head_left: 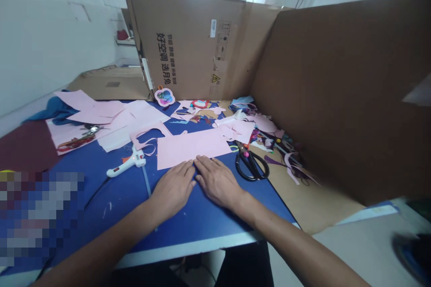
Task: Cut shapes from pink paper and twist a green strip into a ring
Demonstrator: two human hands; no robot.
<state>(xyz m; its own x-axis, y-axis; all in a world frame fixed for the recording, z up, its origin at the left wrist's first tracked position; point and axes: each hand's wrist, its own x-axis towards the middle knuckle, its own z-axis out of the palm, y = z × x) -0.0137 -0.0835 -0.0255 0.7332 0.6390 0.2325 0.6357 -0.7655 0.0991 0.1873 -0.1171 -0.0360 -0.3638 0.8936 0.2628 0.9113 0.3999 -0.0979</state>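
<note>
A pink sheet of paper (193, 145) lies flat on the blue tabletop in front of me. My left hand (175, 184) rests palm down at its near edge, fingers stretched out. Beside it, my right hand (217, 179) also lies flat, fingertips over the same edge; the two hands almost touch. Neither palm shows. Just right of the sheet lie black-handled scissors (252, 163). To the left is a white glue gun (128, 162) with a glue stick (146, 180) near its back end.
Pink paper scraps (134, 119) are heaped at the back left, more cuttings (239, 128) at the back right. A flower-shaped ornament (164, 97) stands by the cardboard wall (195, 45). Another cardboard panel (336, 89) closes the right side. Keys (91, 131) lie on the left.
</note>
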